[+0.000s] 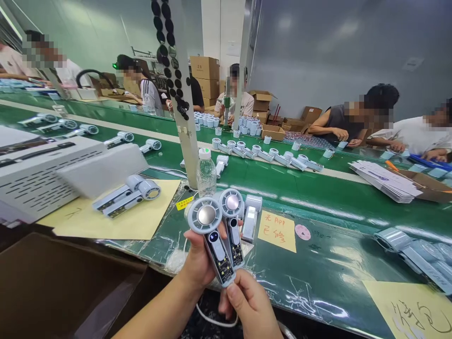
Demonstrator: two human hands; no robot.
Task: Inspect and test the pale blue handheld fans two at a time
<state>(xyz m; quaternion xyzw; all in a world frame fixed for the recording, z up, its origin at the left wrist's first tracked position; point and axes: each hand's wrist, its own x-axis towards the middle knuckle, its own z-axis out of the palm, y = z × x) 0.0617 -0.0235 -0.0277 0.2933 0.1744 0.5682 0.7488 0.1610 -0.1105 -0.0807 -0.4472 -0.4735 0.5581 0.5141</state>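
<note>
At the green conveyor table (pixel 328 263), two more fans (pixel 123 197) lie on yellow paper (pixel 106 221), while the left hand (pixel 201 254) grips two handheld fans (pixel 206 215) upright and the right hand (pixel 249 306) pinches one handle's foot, turning its exposed circuit board into view

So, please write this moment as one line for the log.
left hand: holds two handheld fans | right hand: pinches one fan's base | circuit boards: exposed
</note>
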